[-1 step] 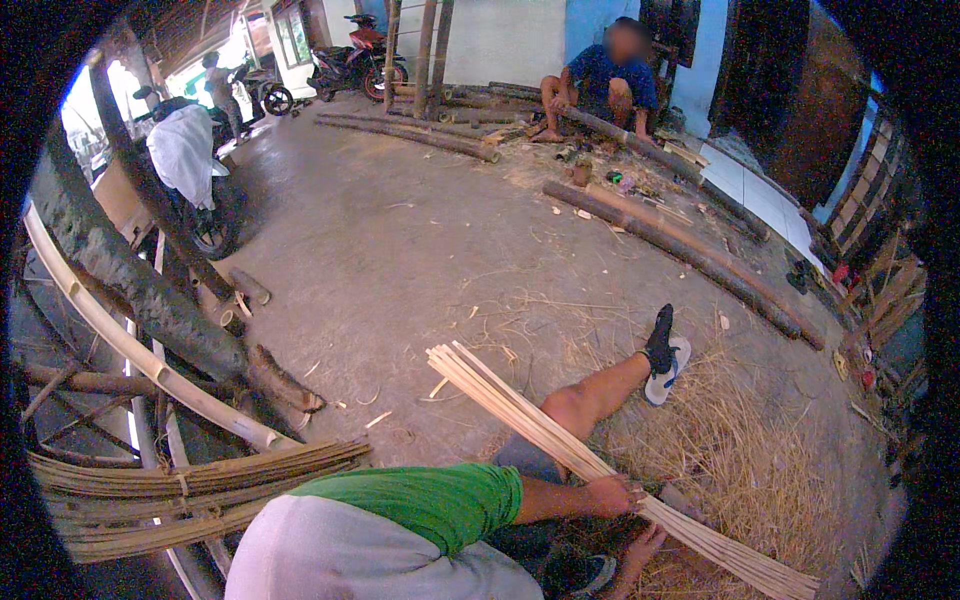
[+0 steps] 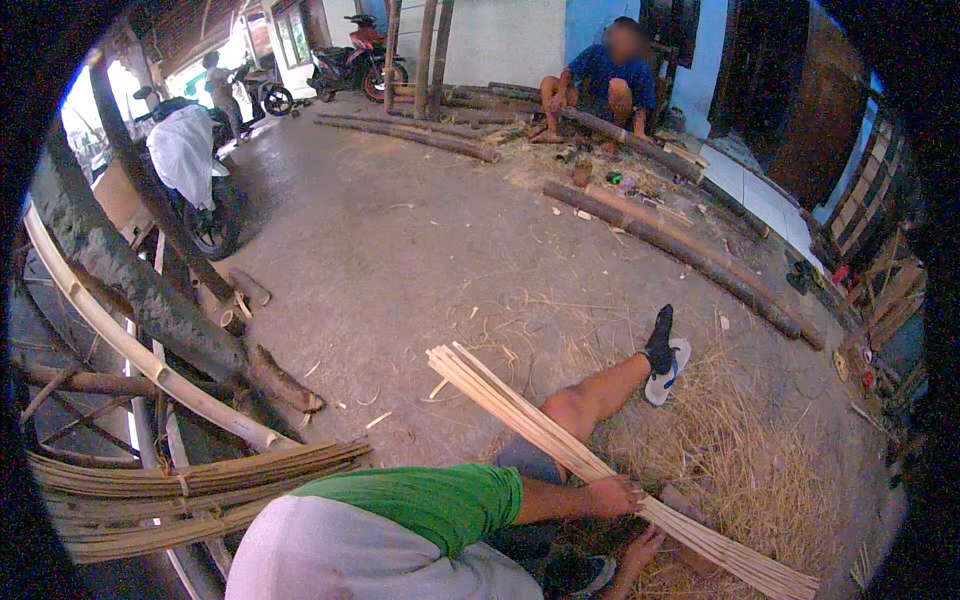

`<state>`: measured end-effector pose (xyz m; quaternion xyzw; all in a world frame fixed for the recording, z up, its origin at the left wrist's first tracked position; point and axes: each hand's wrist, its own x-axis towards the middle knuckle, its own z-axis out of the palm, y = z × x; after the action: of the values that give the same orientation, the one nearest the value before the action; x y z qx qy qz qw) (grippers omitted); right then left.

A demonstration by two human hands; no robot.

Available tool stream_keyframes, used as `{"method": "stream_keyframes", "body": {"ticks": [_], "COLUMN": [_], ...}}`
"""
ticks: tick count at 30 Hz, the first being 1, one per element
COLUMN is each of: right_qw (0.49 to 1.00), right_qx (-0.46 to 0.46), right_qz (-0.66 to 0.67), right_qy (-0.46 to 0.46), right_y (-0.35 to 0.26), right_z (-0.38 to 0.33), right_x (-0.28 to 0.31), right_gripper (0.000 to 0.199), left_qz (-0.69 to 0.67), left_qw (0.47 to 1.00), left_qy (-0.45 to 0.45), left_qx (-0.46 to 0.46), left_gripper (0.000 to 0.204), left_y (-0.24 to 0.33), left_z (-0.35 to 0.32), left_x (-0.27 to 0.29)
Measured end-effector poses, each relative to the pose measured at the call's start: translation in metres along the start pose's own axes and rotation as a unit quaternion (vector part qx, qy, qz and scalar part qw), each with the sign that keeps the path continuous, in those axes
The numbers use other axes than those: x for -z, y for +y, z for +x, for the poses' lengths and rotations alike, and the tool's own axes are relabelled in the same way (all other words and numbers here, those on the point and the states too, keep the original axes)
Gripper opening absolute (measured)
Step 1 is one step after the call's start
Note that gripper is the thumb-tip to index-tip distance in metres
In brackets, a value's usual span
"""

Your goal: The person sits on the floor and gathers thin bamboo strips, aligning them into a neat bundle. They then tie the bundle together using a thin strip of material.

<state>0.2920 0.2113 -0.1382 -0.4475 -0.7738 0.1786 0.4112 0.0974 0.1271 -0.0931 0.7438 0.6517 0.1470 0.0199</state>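
Note:
A bundle of long, pale bamboo strips lies slantwise across my lap, from upper left to lower right. My left hand is wrapped round the strips just past their middle. Right below it, my right hand has its fingers against the underside of the same bundle, closed on it. At their upper left end the strips fan out a little; towards the lower right they lie flat side by side. Dry, thin shavings cover the ground under and beyond the bundle. My bent leg stretches out past the strips, ending in a sandal.
Tied bundles of thin strips lie at the lower left, near a split bamboo pole and rough wooden posts. Thick bamboo poles lie on the floor to the far right. Another person squats behind them; motorbikes stand farther back.

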Motion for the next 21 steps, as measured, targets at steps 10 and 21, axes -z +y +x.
{"method": "stream_keyframes", "body": {"ticks": [10,21], "right_qw": [0.841,0.903], "right_qx": [-0.131,-0.145], "right_qz": [0.205,-0.096], "right_qy": [-0.483,-0.393], "right_y": [-0.027,0.023], "right_z": [0.011,-0.007], "right_x": [0.039,0.006], "right_gripper": [0.038,0.046], "left_qz": [-0.027,0.014], "left_qw": [0.999,0.992], "left_qy": [-0.002,-0.098], "left_qx": [0.023,0.074], "left_gripper": [0.038,0.031], "left_y": [0.003,0.006], "left_z": [-0.001,0.001], "left_x": [-0.009,0.013]}}
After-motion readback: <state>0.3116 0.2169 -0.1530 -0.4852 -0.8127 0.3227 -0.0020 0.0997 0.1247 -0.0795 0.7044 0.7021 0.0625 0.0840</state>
